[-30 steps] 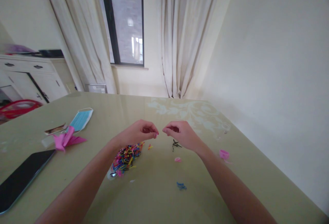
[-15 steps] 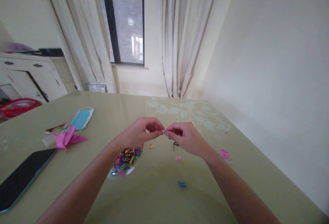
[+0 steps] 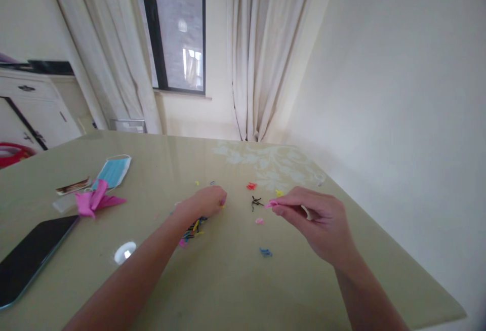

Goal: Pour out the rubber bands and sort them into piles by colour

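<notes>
My left hand (image 3: 208, 200) is low over the table with its fingers curled together at the edge of a pile of small multicoloured rubber bands (image 3: 195, 229). A bit of yellow shows at its fingertips, and what they hold is hidden. My left forearm covers part of the pile. My right hand (image 3: 321, 219) pinches a pink rubber band bundle (image 3: 272, 203) between thumb and fingers. Small clusters lie close by: black bands (image 3: 256, 202), red bands (image 3: 251, 185), yellow bands (image 3: 279, 193), pale pink bands (image 3: 259, 221) and blue bands (image 3: 266, 252).
On the left side lie a dark phone (image 3: 36, 255), a folded pink piece (image 3: 96, 199), a blue face mask (image 3: 113, 170) and a narrow brown packet (image 3: 73, 185). A shiny white round patch (image 3: 124, 252) shows near my left forearm. A wall (image 3: 398, 118) borders the table's right.
My hands have parted from a shared pinch in the middle. The left went down to the pile; the right moved right and holds pink bands. The pink bundle at far right is gone from there.
</notes>
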`<state>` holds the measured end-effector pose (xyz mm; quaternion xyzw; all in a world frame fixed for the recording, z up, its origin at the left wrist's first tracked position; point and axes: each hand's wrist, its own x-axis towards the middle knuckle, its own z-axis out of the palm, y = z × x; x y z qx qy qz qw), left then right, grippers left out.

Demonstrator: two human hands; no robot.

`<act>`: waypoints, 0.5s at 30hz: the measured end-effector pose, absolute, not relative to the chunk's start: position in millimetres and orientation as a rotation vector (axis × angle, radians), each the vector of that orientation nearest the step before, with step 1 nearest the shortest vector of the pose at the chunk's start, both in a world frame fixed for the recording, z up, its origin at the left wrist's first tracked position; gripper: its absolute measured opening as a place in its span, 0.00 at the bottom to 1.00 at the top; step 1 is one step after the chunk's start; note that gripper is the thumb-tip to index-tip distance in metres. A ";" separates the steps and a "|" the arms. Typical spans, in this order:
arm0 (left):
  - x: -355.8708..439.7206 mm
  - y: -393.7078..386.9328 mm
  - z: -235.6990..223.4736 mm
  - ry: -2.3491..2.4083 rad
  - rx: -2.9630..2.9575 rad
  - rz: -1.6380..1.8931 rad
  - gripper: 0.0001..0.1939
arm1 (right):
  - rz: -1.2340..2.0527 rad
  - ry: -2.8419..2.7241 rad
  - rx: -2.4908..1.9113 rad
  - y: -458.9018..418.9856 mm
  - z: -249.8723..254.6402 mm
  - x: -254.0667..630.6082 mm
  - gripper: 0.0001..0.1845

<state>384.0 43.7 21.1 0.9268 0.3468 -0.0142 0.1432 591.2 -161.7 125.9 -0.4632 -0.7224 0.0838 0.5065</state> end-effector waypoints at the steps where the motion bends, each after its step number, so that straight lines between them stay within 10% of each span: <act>1: 384.4 43.9 19.9 1.008 2.679 -0.042 0.12 | 0.227 -1.734 -1.120 -163.1 121.7 590.5 0.05; 15: 375.1 48.4 34.6 1.035 2.649 -0.015 0.09 | 0.667 -1.672 -1.701 -114.5 22.4 647.5 0.16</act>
